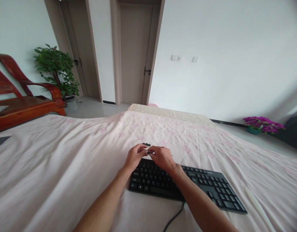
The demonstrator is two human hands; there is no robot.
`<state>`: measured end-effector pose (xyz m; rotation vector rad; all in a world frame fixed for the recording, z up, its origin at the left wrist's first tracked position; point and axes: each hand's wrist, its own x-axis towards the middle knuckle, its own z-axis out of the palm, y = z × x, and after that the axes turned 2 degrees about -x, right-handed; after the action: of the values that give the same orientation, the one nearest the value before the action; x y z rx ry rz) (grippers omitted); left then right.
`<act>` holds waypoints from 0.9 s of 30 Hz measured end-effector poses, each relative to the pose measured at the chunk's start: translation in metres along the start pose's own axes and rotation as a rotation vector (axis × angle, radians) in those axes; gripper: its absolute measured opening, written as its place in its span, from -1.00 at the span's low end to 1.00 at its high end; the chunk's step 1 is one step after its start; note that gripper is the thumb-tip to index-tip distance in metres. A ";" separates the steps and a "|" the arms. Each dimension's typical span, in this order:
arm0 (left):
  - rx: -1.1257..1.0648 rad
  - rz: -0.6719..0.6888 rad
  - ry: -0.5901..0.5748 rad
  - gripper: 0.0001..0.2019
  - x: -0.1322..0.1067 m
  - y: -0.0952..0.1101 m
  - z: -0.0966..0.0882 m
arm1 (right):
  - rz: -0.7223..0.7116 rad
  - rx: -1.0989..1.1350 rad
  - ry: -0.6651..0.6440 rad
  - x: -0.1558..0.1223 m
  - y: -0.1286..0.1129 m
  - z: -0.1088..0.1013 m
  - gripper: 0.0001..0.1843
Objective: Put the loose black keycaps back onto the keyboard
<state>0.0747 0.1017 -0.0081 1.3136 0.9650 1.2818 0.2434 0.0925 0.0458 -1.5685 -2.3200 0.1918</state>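
Note:
A black keyboard (pixel 206 187) lies on a pale pink flowered cloth (pixel 66 161), its cable running toward me. My left hand (pixel 134 157) and my right hand (pixel 162 158) hover together over the keyboard's far left edge. Both have their fingers pinched around a small shiny object (pixel 149 152) between them, too small to name. A small black piece (pixel 146 144), perhaps a keycap, rests on the cloth just beyond my hands.
A red wooden chair (pixel 20 100) stands at the left, a potted green plant (pixel 57 69) behind it. Two closed doors (pixel 134 51) face me. Purple flowers (pixel 263 124) sit on the floor at right. A white strip (pixel 258 206) lies right of the keyboard.

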 end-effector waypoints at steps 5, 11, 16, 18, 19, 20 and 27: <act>0.060 -0.044 0.174 -0.72 0.003 -0.010 -0.008 | 0.205 0.021 -0.027 0.019 0.026 0.005 -0.76; 0.179 0.013 0.201 -0.76 0.003 -0.016 -0.011 | 0.317 0.036 -0.050 0.044 0.052 0.019 -0.86; 0.233 0.035 0.192 -0.77 0.003 -0.017 -0.011 | 0.352 0.044 -0.033 0.053 0.055 0.031 -0.85; 0.235 0.035 0.190 -0.78 0.003 -0.017 -0.011 | 0.362 0.044 -0.025 0.054 0.055 0.034 -0.83; 0.236 0.034 0.191 -0.78 0.003 -0.016 -0.011 | 0.366 0.044 -0.024 0.055 0.055 0.035 -0.83; 0.236 0.033 0.190 -0.78 0.003 -0.016 -0.011 | 0.370 0.045 -0.024 0.056 0.055 0.036 -0.82; 0.242 0.029 0.190 -0.79 0.001 -0.011 -0.010 | 0.404 0.076 -0.034 0.058 0.056 0.039 -0.81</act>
<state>0.0664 0.1059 -0.0197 1.4114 1.2705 1.3624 0.2587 0.1705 0.0045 -1.9907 -1.9680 0.3985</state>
